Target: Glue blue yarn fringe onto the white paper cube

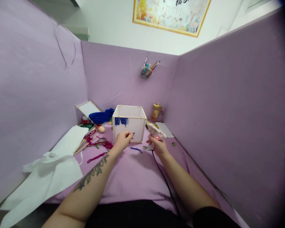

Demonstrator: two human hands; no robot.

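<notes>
A short strand of blue yarn (133, 133) is pinched between the fingertips of the left hand (123, 140), just before the front panel of a white open-topped box (137, 126) that is set upright on the purple cloth (130, 180). A corded glue gun (157, 130), its red light lit, is gripped in the right hand (158, 146) beside the box. Blue yarn fringe (121, 121) is fixed along the panel's upper left, and loose blue strands (136, 149) are left lying in front.
</notes>
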